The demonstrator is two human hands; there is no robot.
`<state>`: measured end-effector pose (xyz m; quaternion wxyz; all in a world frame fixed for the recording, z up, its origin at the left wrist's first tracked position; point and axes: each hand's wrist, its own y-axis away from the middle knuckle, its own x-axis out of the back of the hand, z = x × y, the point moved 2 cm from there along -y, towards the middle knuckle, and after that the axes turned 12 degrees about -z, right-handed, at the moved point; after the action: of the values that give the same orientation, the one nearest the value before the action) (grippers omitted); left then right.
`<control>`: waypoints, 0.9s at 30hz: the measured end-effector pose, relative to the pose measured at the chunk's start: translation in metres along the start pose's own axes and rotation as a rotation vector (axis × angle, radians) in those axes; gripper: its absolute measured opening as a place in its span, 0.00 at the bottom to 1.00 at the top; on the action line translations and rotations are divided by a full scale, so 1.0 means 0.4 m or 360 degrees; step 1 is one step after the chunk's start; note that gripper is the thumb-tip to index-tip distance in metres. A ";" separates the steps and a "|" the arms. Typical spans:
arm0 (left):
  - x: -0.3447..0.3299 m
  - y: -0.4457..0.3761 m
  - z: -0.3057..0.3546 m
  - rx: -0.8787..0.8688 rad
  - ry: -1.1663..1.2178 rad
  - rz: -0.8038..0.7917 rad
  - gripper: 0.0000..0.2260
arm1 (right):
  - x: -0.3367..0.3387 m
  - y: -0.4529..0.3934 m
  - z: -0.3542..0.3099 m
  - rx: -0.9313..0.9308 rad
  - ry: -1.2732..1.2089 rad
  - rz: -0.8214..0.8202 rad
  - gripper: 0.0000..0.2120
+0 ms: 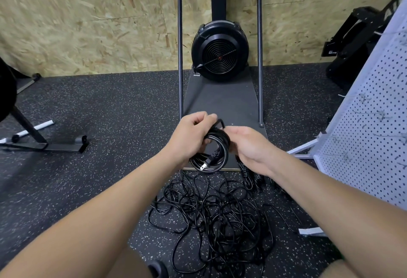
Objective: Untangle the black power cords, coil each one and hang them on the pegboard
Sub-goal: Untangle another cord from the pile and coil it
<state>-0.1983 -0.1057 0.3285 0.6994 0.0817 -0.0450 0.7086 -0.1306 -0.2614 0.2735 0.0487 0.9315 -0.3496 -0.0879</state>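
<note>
Fingers of left hand (191, 136) and right hand (248, 145) are curling round coiled cord (214, 156); loosening risks unravelling onto floor tangle (215, 218).

One camera on the person's head looks forward and down, close over both arms, at the speckled floor (99, 106) and the wooden wall (88, 24) behind, whose edges look a bit blurry.
</note>
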 end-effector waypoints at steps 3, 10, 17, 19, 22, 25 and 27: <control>-0.002 -0.009 -0.005 -0.0045 -0.0072 0.0107 0.19 | -0.007 0.003 -0.011 -0.0005 -0.0236 -0.0007 0.17; 0.004 -0.014 -0.031 -0.0074 -0.0227 0.0121 0.23 | 0.003 0.047 -0.029 -0.0050 -0.0129 -0.0518 0.11; -0.005 -0.023 -0.039 -0.0136 -0.0383 0.0223 0.23 | -0.022 0.039 -0.008 0.0003 0.0110 -0.0401 0.38; -0.006 -0.026 -0.040 -0.0152 -0.0407 0.0278 0.23 | -0.023 0.028 -0.001 -0.0001 0.0088 -0.0276 0.42; -0.008 -0.031 -0.042 -0.0127 -0.0320 0.0293 0.23 | -0.028 0.024 0.003 0.0027 0.0160 -0.0165 0.42; 0.000 -0.032 -0.051 -0.0084 -0.0186 0.0288 0.23 | -0.026 0.027 0.001 0.0112 0.0252 -0.0094 0.41; 0.005 -0.028 -0.059 -0.0043 -0.0050 0.0287 0.23 | -0.030 0.037 -0.006 0.0165 0.0288 -0.0068 0.44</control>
<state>-0.1884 -0.0994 0.3052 0.6330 0.0790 -0.0726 0.7667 -0.1486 -0.2646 0.2799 0.0300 0.9442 -0.3278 0.0136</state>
